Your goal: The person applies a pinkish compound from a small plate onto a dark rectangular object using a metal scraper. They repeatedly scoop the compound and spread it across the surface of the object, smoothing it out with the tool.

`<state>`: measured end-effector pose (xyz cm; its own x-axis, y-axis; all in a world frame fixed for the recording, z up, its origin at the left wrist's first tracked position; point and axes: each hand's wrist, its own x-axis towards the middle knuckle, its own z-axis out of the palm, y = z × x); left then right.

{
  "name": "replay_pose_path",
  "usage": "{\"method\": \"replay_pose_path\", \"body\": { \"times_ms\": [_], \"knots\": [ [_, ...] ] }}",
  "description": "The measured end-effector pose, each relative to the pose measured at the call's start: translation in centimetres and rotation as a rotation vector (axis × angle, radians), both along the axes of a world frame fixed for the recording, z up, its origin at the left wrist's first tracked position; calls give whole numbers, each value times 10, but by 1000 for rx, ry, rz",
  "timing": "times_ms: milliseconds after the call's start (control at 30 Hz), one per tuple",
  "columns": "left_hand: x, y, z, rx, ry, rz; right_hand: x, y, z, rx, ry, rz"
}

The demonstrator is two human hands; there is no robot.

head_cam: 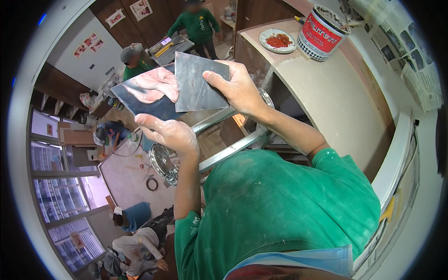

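My left hand (171, 134) supports a dark flat plate (143, 101) from its near edge, thumb lying along the side. Smeared across that plate is a mound of pale pink body filler (154, 85). In my right hand (238, 85) is a thin grey metal spreader (196, 82), gripped with the thumb on its face. The spreader's left edge meets the pink filler and overlaps the plate. How the left fingers lie beneath the plate is hidden.
A body filler can (322, 33) and a lid with red-orange paste (277, 41) stand on the pale countertop (336, 94) at right. Metal ladder rails (227, 148) lie below my hands. A round metal tin (162, 162) hangs beside my left forearm. Several people work on the floor below.
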<state>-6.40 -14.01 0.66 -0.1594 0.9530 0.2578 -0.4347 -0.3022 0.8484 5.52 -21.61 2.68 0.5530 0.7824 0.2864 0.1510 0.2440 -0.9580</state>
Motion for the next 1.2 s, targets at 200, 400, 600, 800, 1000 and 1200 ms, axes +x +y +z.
{"method": "replay_pose_path", "body": {
  "times_ms": [200, 400, 600, 800, 1000, 1200],
  "knots": [
    [-7, -11, -31, 125, 468, -106, -6, 6, -4, 114, 222, 67],
    [-30, 3, -48, 119, 439, -369, 14, -3, 27, 338, 588, 203],
    [-43, 18, -17, -580, -394, -941, 14, -27, 42, 344, 414, 497],
    [-53, -9, 3, -759, -528, -1299, 0, -32, 24, 777, -1042, 564],
    [-52, -20, 7, -557, -413, -1025, 42, -19, 33, 523, -1402, 430],
    [-58, -18, 12, -530, -335, -843, 77, -3, 90, 430, -1823, 354]
  ]
}}
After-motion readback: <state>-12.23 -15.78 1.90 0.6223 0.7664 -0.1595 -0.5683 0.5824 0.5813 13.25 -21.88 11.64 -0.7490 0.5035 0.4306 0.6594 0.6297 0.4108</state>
